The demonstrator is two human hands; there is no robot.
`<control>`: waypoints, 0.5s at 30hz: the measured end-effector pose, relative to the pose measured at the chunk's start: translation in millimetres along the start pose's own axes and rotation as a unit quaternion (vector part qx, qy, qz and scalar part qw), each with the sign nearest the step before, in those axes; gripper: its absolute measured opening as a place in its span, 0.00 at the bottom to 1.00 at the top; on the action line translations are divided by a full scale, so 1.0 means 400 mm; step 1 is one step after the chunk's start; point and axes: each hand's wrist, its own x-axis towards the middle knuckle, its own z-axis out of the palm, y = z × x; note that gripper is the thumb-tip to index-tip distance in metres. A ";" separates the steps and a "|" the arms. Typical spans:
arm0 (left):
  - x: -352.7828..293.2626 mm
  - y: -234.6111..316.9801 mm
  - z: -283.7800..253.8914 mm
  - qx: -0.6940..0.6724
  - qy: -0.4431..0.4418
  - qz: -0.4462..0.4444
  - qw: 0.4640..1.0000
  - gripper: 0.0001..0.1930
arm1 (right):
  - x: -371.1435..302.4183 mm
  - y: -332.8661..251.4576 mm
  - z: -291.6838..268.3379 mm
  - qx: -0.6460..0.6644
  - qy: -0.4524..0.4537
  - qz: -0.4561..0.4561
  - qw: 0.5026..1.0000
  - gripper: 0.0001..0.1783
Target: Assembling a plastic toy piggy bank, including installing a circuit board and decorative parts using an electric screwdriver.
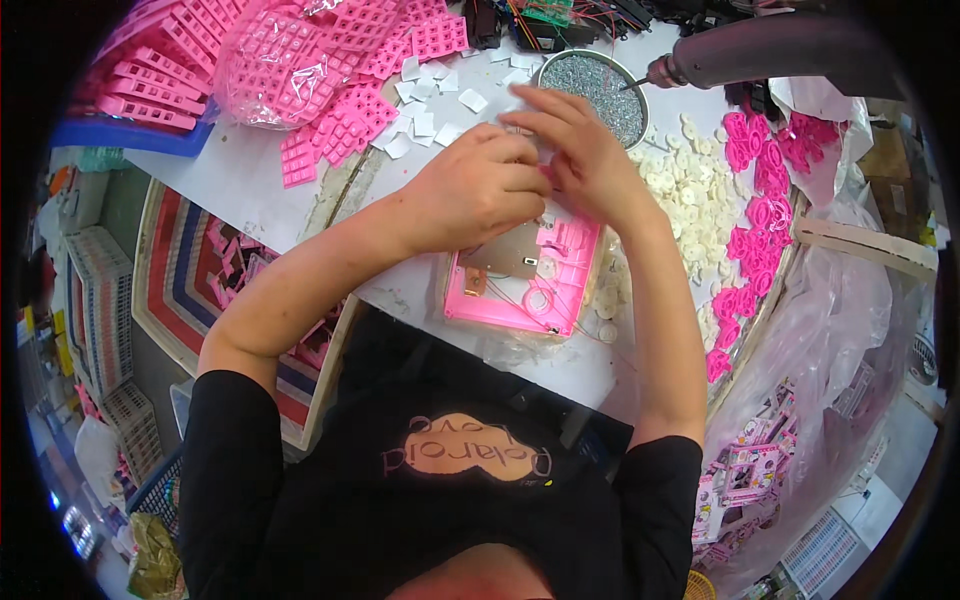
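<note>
A pink plastic toy casing (575,275) lies open-side up on the white table in front of me, with a grey-brown plate, thin wires and a small ring-shaped part inside. Over its far edge, my left hand (482,188) is closed, its fingers curled inward; what they hold is hidden. My right hand (592,165) meets it from the right, index and middle fingers stretched out past the left knuckles. A bit of pink shows between the two hands, too covered to name. Just beyond the right hand stands a round tin of small screws (640,125).
An electric screwdriver (740,62) hangs at upper right, its bit over the tin. Pink button sheets (345,125) and white paper squares (423,124) lie far left. Cream round parts (690,190) and bright pink pieces (760,215) spread to the right. A striped bin (170,275) stands left.
</note>
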 end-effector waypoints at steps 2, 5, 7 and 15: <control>-0.011 -0.008 -0.004 -0.049 -0.039 0.008 0.998 0.06 | 0.004 0.021 -0.004 0.024 -0.050 0.030 0.998 0.17; -0.014 0.000 -0.014 -0.055 -0.019 -0.059 0.997 0.07 | -0.002 0.005 -0.050 -0.064 -0.062 -0.002 0.996 0.10; -0.021 0.014 -0.017 -0.089 -0.011 -0.135 0.987 0.06 | -0.018 -0.042 -0.070 -0.080 -0.051 -0.003 0.995 0.07; 0.016 0.022 0.000 -0.004 -0.030 -0.142 0.989 0.06 | -0.114 -0.223 -0.042 -0.284 -0.143 0.070 0.945 0.03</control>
